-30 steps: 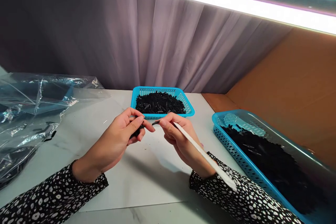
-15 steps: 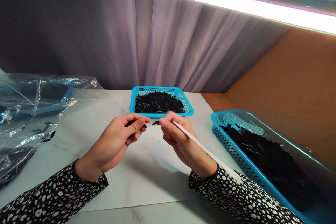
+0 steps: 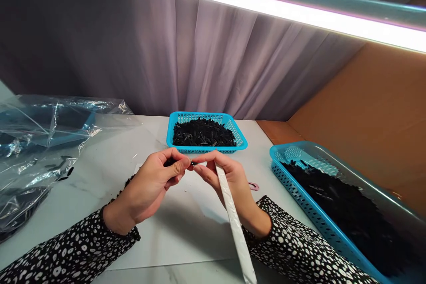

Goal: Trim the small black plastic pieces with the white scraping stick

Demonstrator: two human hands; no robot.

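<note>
My left hand (image 3: 151,184) is closed around small black pieces, with thumb and forefinger pinched at the tip. A tiny black piece (image 3: 193,163) sits between the fingertips of both hands, which meet just in front of the small blue basket (image 3: 208,149). My right hand (image 3: 231,179) is closed, with a long flat white stick (image 3: 233,217), seemingly wrapped in wrinkled film or tape, tucked through its fingers and hanging toward me. Its thumb and forefinger are at the black piece. What else lies in the left palm is mostly hidden.
Black pieces fill both the small basket and a larger blue basket (image 3: 299,188) on the right. A clear plastic bag (image 3: 63,128) lies at left, with loose black pieces (image 3: 69,173) beside it. A pink object (image 3: 254,186) rests behind my right wrist. A lit tube lamp (image 3: 266,6) hangs above.
My hands have come together, so the black piece at my right fingertips now meets the left ones. The white stick has swung from lying along my right forearm to pointing down toward me.
</note>
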